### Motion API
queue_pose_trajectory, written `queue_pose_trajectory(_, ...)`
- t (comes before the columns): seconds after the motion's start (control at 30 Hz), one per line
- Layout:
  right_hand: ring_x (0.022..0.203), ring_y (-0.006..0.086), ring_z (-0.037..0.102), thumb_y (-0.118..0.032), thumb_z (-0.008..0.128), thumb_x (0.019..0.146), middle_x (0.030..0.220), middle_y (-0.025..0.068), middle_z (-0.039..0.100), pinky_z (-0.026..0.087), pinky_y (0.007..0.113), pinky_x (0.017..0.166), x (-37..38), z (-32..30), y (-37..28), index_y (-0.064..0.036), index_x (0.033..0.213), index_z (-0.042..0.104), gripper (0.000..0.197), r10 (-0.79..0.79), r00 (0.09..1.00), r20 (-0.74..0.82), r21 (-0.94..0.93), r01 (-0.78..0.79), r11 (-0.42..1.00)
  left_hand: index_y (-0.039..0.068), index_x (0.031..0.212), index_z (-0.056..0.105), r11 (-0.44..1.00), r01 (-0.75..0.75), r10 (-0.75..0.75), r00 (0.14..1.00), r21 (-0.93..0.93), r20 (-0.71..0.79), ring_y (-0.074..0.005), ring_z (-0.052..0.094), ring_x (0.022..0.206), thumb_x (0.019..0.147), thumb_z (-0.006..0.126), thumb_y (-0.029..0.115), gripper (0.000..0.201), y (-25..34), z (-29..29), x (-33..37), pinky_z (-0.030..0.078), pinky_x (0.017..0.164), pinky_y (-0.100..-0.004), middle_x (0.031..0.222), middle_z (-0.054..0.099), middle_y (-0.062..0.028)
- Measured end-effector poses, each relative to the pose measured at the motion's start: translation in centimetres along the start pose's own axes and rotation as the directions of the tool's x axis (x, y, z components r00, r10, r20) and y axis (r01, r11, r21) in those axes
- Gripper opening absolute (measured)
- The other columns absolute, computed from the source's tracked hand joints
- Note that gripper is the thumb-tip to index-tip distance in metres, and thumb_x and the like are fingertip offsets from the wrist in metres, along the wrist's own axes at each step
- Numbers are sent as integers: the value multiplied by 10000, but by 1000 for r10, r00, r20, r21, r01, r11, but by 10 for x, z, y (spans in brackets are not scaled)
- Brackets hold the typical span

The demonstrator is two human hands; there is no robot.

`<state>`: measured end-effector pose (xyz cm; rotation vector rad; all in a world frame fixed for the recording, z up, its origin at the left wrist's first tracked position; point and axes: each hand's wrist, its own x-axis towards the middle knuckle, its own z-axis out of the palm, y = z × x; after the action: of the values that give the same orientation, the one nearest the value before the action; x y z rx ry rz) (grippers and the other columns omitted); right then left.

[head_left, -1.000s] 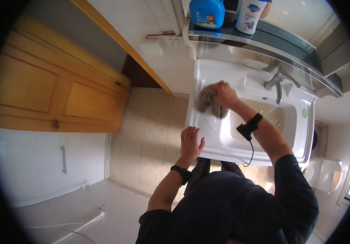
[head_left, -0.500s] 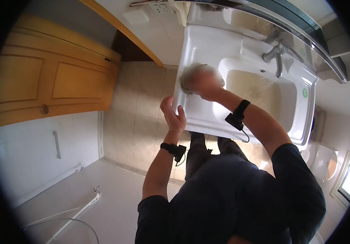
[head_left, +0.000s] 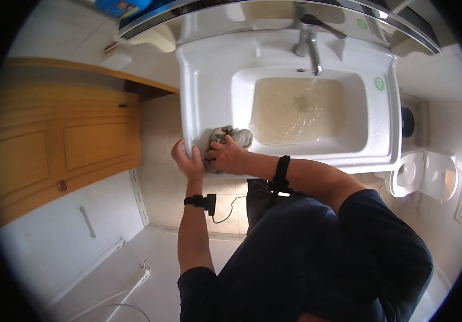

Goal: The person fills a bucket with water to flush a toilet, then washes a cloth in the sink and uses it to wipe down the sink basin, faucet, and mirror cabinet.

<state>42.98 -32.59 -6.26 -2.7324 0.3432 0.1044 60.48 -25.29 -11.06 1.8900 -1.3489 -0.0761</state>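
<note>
A damp, crumpled grey cloth (head_left: 242,139) lies bunched on the left ledge of the white washbasin (head_left: 207,88), close to its front edge. My right hand (head_left: 231,156) presses it down from above, fingers curled into its folds; part of the cloth is hidden beneath the hand. Just to the left, my left hand (head_left: 189,162) grips the basin's front left edge, with the thumb on the top and the fingers around the outer side. Cloudy, brownish water (head_left: 295,110) stands in the bowl.
A chrome faucet (head_left: 308,47) rises behind the bowl, under a mirror's lower edge. To the left stands a wooden door (head_left: 59,145). A toilet (head_left: 410,173) with a raised lid is at the right. A blue container (head_left: 119,6) shows at the top left.
My right hand has moved with the cloth from the back of the left ledge toward its front corner, close to my left hand. The left hand still holds the edge. The view has shifted.
</note>
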Motion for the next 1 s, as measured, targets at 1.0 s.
queue_pose_trajectory(1.0,1099,349,498,-268,626,835,1119,119,544,499,478,830,-352,5,74,-168,1062,597,250,950,128,-285,124,-978,169,4,1152,497,984,-82,69,994,160,89,-384,445,1118,881,627,231,377,8,14,10,383,953,-488,1160,521,-201)
